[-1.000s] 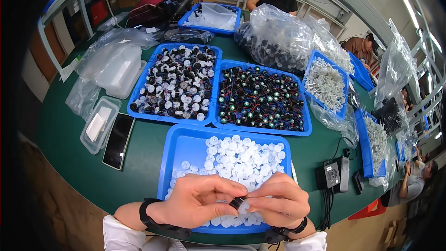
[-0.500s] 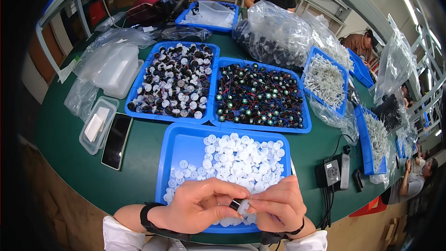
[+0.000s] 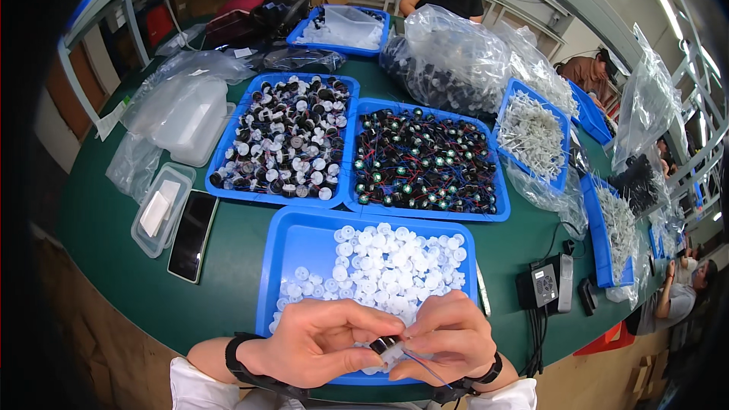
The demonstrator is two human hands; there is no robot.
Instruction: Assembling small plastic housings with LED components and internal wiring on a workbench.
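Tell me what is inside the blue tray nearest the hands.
The blue tray holds a heap of small white round caps. The left hand and right hand cover its near end, hiding whatever lies beneath them.

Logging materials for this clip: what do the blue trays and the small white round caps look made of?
Blue rectangular trays: likely moulded plastic, smooth and slightly glossy, with rounded rims. Small white round caps: probably plastic too, uniform matte white, identical shapes. Neither can be confirmed by look alone.

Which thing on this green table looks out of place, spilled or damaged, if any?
Nothing looks spilled or damaged. The white caps lie inside the near blue tray, and the wired parts stay in theirs. Only the black phone lies loose near the table's left edge. The left hand and right hand hold a small wired piece.
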